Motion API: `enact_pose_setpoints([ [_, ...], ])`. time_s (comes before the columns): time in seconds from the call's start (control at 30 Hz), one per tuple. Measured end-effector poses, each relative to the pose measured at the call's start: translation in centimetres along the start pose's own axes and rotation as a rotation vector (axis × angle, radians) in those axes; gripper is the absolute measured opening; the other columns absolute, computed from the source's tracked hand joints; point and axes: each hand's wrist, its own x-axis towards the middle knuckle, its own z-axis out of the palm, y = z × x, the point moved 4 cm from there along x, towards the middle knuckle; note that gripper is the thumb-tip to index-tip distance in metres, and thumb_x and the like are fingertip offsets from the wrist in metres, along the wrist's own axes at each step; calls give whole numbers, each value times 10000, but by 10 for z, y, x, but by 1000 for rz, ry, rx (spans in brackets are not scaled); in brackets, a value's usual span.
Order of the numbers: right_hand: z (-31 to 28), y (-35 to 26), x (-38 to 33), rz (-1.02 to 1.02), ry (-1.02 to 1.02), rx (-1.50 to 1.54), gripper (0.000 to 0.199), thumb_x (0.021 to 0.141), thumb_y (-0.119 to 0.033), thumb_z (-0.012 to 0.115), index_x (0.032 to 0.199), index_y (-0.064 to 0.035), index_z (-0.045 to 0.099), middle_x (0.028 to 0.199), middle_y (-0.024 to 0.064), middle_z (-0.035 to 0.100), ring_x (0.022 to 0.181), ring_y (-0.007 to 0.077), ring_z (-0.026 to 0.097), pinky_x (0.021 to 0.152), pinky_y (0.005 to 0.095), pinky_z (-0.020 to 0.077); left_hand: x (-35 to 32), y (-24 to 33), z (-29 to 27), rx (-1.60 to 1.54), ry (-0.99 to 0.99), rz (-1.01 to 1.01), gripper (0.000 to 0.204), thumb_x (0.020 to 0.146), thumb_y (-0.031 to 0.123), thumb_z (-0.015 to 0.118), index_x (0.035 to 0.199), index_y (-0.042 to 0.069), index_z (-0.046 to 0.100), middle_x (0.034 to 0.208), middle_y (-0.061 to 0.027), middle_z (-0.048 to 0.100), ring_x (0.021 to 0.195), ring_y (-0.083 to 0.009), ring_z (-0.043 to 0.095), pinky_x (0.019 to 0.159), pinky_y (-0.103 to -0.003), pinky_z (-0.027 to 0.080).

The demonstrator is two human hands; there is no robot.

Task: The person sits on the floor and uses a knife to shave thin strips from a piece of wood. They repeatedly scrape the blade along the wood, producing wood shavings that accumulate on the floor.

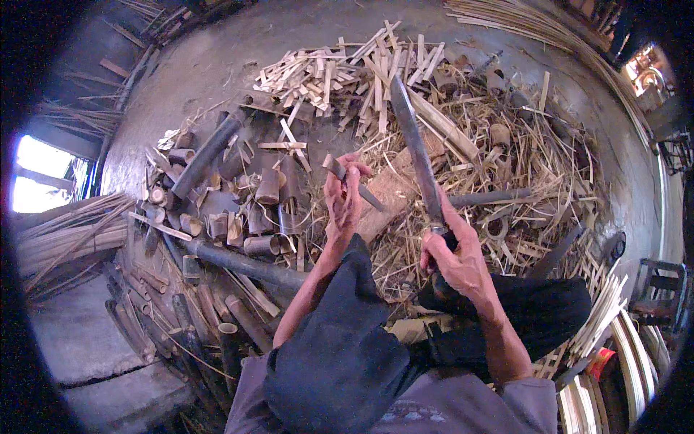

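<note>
Concrete floor, seen from above, strewn with cut bamboo. Largest items: long dark bamboo poles at left and a heap of pale split strips at the top, with straw-like shavings spread at right. A wooden chopping block lies at centre, just beyond the hands. A dark cloth covers the person's lap. Right hand: fingers closed around the handle of a long knife, blade raised and pointing away from the person. Left hand: fingers closed on a short bamboo piece, held tilted above the near end of the block, apart from the blade. Step in hand, as judged: positioning the piece for splitting. The next move calls for setting the blade edge squarely on the piece's end, with the left fingers kept out of the blade's path.
</note>
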Motion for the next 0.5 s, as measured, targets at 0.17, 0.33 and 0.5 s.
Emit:
enact_pose_setpoints([
  [0.17,19,3,-6,51,-117,72,651,902,-80,504,1493,-110,232,758,11,535,550,80,509,505,231,447,-20,1,24,-658,-57,-43,466,978,439,451,980,-10,577,834,-32,544,748,-131,455,727,-281,363],
  [0.33,32,8,-4,161,-92,262,474,1018,-390,362,1400,-111,374,674,26,465,467,81,436,420,237,402,-40,-7,31,-379,-222,-16,404,1012,355,416,824,25,554,793,-33,527,747,-124,451,704,-280,358],
  [0.5,32,7,-6,216,-84,293,407,1013,-405,372,1227,-73,470,668,26,477,462,77,437,409,239,395,-45,8,35,-93,-291,-112,305,969,336,458,997,56,577,815,-90,579,751,-206,537,774,-343,453],
])
